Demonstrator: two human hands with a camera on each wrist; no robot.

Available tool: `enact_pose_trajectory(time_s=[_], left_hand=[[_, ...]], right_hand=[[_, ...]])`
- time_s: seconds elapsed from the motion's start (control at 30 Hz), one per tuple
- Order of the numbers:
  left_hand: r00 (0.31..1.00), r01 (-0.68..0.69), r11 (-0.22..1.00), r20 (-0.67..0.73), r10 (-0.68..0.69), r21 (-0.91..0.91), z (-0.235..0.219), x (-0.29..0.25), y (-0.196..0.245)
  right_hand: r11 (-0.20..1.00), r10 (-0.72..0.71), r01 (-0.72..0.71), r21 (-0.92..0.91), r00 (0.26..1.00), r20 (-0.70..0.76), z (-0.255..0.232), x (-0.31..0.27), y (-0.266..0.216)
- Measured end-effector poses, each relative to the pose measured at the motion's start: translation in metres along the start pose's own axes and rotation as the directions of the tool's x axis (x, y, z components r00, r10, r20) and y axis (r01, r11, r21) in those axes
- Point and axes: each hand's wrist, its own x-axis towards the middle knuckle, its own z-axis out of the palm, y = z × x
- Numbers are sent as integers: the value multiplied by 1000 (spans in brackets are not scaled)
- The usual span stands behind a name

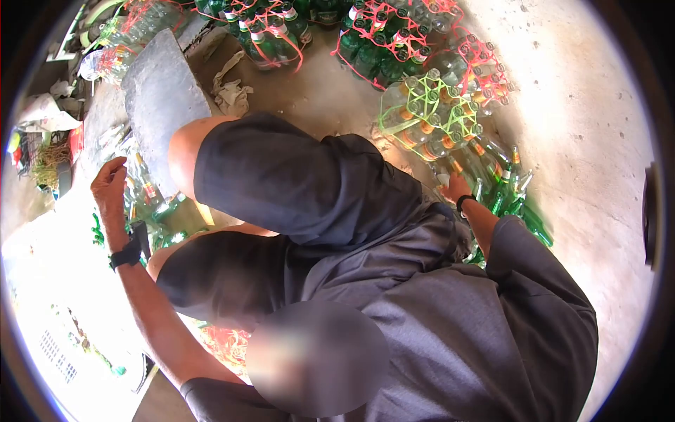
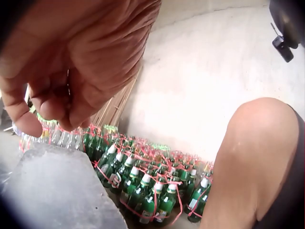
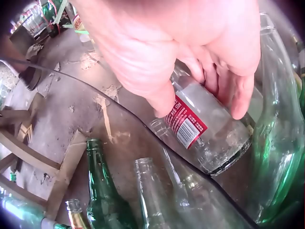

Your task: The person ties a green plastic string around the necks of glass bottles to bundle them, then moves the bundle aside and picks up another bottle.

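Hands first, as I read them from my feeds: my right hand (image 3: 190, 52) reaches down into a heap of loose bottles, palm downward, thumb on one side and fingers on the other of a clear glass bottle (image 3: 209, 133) with a red label. The thumb and fingertips (image 3: 240, 102) curl around its body, so the grip is closed on the glass. In the head view the same hand (image 1: 455, 188) sits low at my right side, arm extended past the knee, among the loose green bottles (image 1: 517, 204) on the concrete floor (image 1: 598, 126).

My left hand (image 1: 110, 188) is raised at my left, wrist bent, watch strap (image 1: 125, 254) visible. In the left wrist view its fingers (image 2: 57, 102) hang loosely curled with the thumb pointing down, and they hold nothing that I can see. A grey slab (image 2: 52, 191) lies just below it.

Bottles stand packed in bundles tied with red cord (image 2: 147, 191); another bundle is bound with green cord (image 1: 429, 116). I cannot tell whether any of them hold liquid; the clear one in my grip looks empty.

That clear bottle lies tilted, its base toward the lower right of the wrist view, resting on other glass, with a green bottle (image 3: 102, 191) and another clear neck (image 3: 147, 191) standing just beside it.
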Motion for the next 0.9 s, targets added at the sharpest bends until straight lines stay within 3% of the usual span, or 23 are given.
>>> enact_pose_trajectory(time_s=[0.1,0.17,0.33,0.43,0.63,0.7,0.83,0.9], left_hand=[[999,50,997,-16,-51,-58,-21,-7,25],[999,12,999,-30,-13,-38,-36,-5,21],[993,99,995,-58,-99,8,-53,-22,20],[990,133,991,-45,-133,-8,-52,-34,16],[992,128,991,-13,-128,-26,-36,-57,27],[994,107,994,-26,-107,3,-33,-61,32],[994,107,990,-33,-105,96,-29,-60,26],[994,103,989,-31,-100,110,-28,-61,27]], right_hand=[[998,12,-12,-68,1000,-5,-4,-4,-11],[997,18,-18,-71,1000,-8,0,0,-11],[999,13,-14,-31,1000,-15,1,2,-14],[997,24,-24,-76,1000,9,1,7,-13],[986,-121,126,-109,991,50,-6,13,-3],[994,-109,111,-17,990,95,-23,3,-13],[991,-130,133,-34,988,79,-25,7,-9],[980,-171,183,-73,974,149,-28,11,-6]])
